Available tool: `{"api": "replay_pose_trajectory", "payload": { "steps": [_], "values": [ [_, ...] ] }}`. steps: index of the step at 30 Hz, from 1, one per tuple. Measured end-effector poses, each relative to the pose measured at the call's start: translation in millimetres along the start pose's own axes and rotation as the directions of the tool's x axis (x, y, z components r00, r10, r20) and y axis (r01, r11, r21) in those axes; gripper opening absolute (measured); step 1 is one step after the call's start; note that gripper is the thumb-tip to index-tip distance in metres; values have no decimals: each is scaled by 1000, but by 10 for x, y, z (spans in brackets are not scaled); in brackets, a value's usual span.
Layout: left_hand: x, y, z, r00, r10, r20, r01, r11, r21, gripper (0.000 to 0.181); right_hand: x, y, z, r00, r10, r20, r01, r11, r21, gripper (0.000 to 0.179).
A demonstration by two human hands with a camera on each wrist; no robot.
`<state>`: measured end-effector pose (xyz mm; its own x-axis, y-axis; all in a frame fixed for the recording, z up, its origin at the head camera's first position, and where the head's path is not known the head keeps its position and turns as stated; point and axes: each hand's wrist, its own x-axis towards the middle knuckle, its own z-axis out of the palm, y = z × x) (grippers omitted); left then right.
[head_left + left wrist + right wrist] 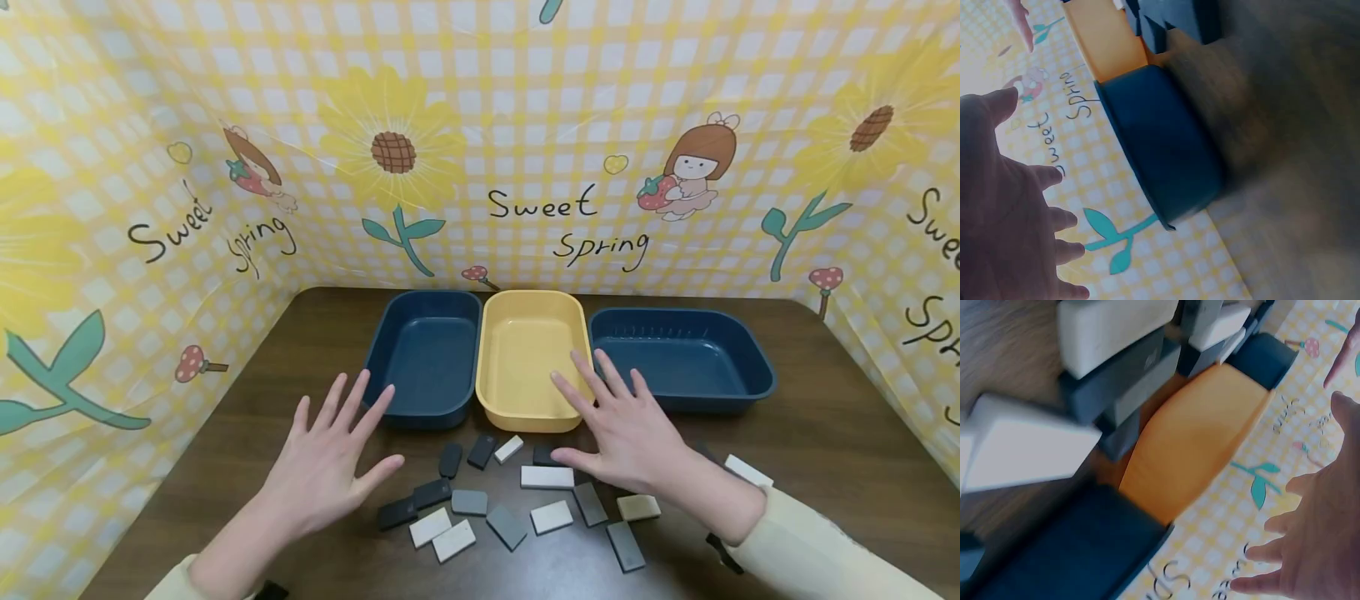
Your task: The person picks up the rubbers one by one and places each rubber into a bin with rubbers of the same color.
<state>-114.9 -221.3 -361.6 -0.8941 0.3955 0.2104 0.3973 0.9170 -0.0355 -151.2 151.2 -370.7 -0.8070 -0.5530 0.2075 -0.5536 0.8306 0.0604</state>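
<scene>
Both hands hover over the table with fingers spread and nothing held. My left hand [326, 467] is left of the loose rectangular blocks, its fingertips overlapping the near left edge of the left blue bin [427, 358] in the head view. Farther right, my right hand [633, 437] overlaps the corner of the yellow bin [528, 358] and the right blue bin [675, 358]. Between and below the hands lie several small blocks: a white block [547, 477], a grey block [507, 527], a black block [397, 513] and a beige block [638, 507]. My right hand and forearm partly hide some blocks.
Three bins stand in a row along the back of the brown wooden table [300, 350]. A yellow checked cloth [480, 108] with flowers and lettering rises behind them and at both sides. Another white block [748, 471] lies beyond the right forearm.
</scene>
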Motion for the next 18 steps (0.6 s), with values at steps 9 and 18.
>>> {"api": "replay_pose_trajectory", "payload": {
  "steps": [9, 18],
  "values": [
    [-229, -68, 152, 997, -47, 56, 49, 999, -21, 78, 187, -263, 111, 989, -145, 27, 144, 989, 45, 85],
    [-392, -60, 311, 991, -62, 121, 68, 997, -45, 77, 412, -493, 168, 974, -213, 79, 205, 974, 98, 85]
  ]
}}
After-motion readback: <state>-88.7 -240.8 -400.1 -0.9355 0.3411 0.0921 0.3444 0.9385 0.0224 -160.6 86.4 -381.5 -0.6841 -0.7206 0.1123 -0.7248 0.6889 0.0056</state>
